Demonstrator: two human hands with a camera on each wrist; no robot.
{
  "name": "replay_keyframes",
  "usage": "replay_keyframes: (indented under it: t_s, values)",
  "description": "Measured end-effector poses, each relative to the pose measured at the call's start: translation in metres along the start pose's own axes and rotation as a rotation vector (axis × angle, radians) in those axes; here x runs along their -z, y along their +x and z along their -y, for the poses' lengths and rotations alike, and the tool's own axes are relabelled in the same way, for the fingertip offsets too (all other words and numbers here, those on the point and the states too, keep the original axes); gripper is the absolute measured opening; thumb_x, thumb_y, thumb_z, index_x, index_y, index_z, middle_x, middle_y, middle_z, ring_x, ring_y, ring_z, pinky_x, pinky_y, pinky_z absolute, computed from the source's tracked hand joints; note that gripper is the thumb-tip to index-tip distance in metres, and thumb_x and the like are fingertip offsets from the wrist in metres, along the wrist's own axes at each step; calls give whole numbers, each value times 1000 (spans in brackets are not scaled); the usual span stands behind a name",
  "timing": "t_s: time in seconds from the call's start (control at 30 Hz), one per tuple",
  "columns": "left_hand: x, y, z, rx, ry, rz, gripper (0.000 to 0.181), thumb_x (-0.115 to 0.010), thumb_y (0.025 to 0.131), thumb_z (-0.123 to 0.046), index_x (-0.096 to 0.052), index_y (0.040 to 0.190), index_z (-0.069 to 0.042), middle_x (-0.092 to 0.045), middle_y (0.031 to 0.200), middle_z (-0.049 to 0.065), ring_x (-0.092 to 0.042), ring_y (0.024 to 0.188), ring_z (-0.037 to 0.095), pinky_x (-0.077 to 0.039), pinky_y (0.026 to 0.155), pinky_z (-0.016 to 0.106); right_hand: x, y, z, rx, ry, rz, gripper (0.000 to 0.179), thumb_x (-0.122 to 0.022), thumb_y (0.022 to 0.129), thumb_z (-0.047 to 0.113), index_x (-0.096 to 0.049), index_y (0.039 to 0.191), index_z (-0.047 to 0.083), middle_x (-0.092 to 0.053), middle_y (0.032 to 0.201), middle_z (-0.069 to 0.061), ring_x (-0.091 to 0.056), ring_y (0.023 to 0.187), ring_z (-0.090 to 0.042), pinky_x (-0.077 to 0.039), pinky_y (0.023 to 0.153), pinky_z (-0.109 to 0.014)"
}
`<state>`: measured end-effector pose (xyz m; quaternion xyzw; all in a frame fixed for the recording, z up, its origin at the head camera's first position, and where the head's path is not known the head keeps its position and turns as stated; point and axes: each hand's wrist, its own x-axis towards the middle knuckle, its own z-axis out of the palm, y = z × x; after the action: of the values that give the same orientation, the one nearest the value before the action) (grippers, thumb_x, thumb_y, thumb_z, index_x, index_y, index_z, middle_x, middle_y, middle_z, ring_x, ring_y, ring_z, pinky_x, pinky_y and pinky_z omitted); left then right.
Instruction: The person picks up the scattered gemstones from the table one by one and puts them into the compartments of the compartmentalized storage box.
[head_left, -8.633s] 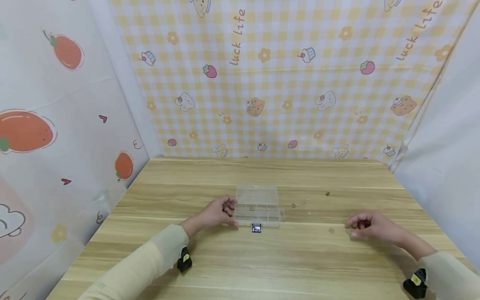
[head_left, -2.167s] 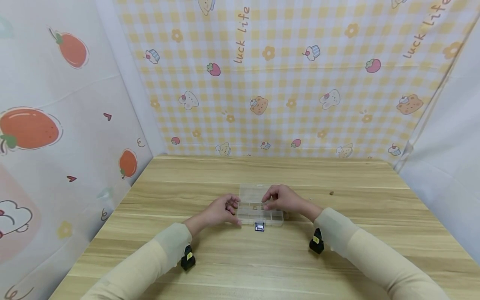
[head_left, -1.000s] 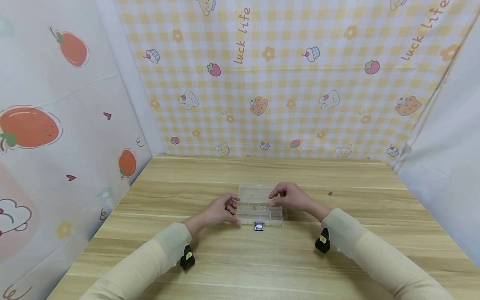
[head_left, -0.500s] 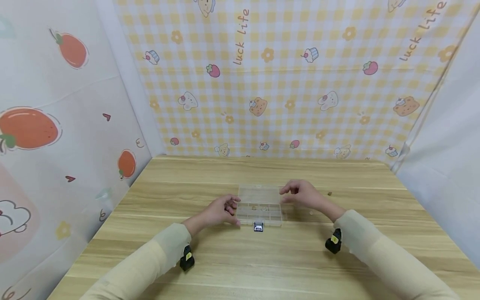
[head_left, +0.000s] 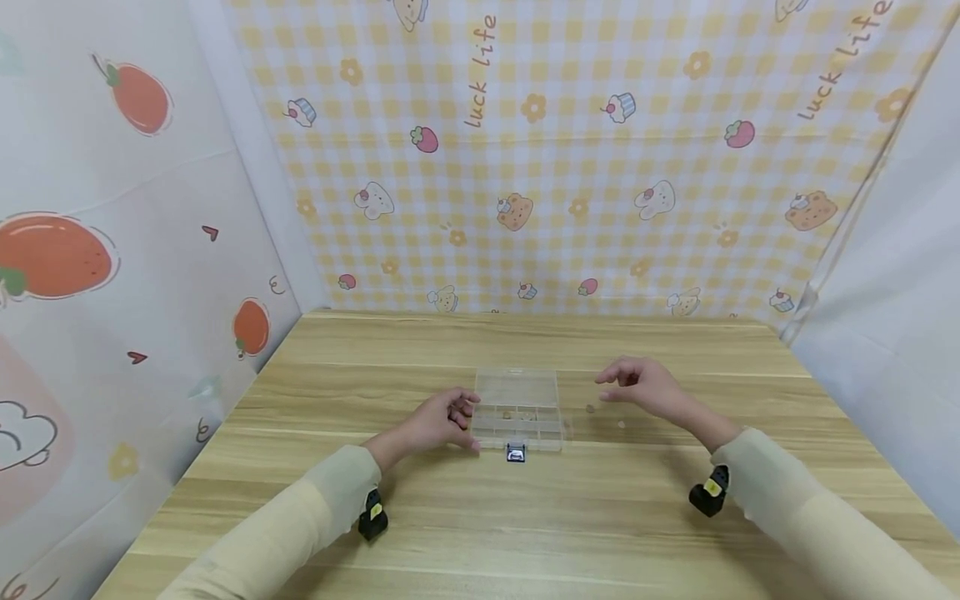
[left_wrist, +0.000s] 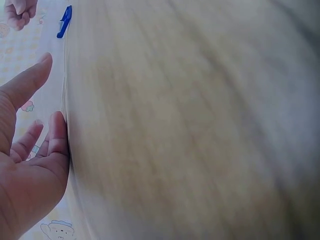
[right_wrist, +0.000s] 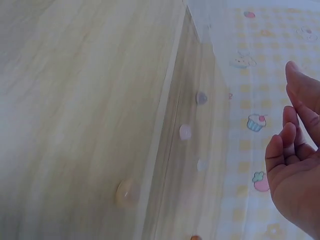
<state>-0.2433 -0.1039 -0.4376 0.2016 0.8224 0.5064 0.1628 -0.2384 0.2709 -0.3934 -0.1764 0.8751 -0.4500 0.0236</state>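
Note:
A clear plastic compartment box [head_left: 551,433] lies on the table with its lid [head_left: 516,387] folded back and a dark blue latch [head_left: 516,452] at the front. My left hand [head_left: 438,421] holds the box's left end, thumb at the front corner and fingers near the hinge. Small pieces [head_left: 528,416] sit in two of its back-row compartments. To the right of the box, my right hand [head_left: 645,387] hovers over the table, fingers loosely bent, nothing visible between them. Small smooth stones lie below it: a greyish one [right_wrist: 201,97], a pink one [right_wrist: 185,132] and a clear one [right_wrist: 201,165].
In the right wrist view, a yellowish stone [right_wrist: 128,193] lies nearer the camera and an orange-brown one [right_wrist: 195,238] shows at the lower edge. A checked cloth [head_left: 570,167] hangs behind the wooden table [head_left: 480,525], with a fruit-print cloth [head_left: 180,192] on the left.
My right hand, earlier pinching a small piece at the right, came over the box's back row and has since moved away rightward. Another compartment now holds pieces. My left hand stays at the box.

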Motion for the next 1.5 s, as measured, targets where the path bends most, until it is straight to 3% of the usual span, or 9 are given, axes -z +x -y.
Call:
replay_keyframes:
  t_s: [0.57, 0.97, 1.5]
  values:
    - [-1, 0, -1, 13, -4, -2, 68, -88, 67, -2, -54, 126, -1, -54, 106, 10, -53, 89, 22, -47, 79, 32, 26, -45, -33, -108, 28, -23, 35, -76, 85, 19, -68, 111, -4, -52, 83, -8, -45, 73, -18, -41, 59, -29]
    - [-1, -1, -3, 12, -1, -3, 68, -88, 67, -2, -54, 126, -1, -54, 106, 9, -53, 89, 21, -47, 78, 32, 35, -74, -49, -123, 102, -24, 36, -73, 87, 12, -63, 114, -9, -54, 84, -6, -47, 72, -13, -44, 59, -26]
    - [-1, 0, -3, 27, -3, -11, 68, -89, 66, -3, -55, 125, -2, -55, 108, 9, -54, 90, 21, -48, 79, 32, 35, -88, -58, -162, 58, 10, 35, -74, 86, 14, -65, 114, -5, -58, 90, -5, -49, 78, -12, -43, 64, -25]
